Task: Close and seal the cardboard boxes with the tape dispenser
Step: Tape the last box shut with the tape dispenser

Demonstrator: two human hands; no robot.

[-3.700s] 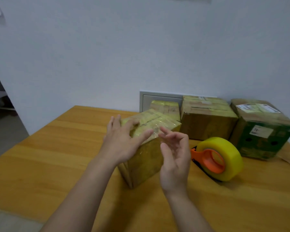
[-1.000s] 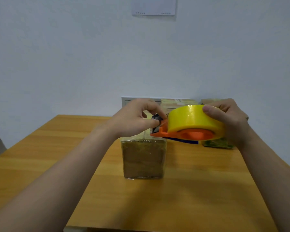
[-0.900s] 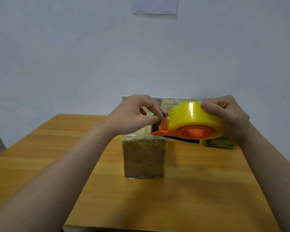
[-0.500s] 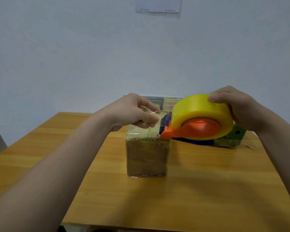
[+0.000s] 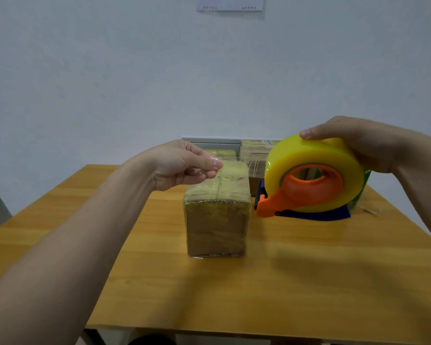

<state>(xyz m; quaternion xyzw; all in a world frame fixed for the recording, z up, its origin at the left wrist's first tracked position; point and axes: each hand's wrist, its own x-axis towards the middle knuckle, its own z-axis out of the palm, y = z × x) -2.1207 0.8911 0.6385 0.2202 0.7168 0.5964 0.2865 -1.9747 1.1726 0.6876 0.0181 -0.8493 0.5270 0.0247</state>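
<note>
The small, tape-wrapped brown cardboard box [image 5: 217,220] stands mid-table, between the hands. The left hand [image 5: 182,165] pinches the clear tape end [image 5: 215,160] above the box. The right hand [image 5: 363,143] clasps the yellow-rolled orange tape dispenser [image 5: 309,180] on the box's right.

Taped cardboard boxes [image 5: 217,220] stand on the wooden table [image 5: 309,282].

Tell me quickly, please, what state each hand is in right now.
Left hand: closed, pinching the clear tape end that stretches from the roll.
Right hand: closed, gripping the tape dispenser by its yellow roll.
</note>
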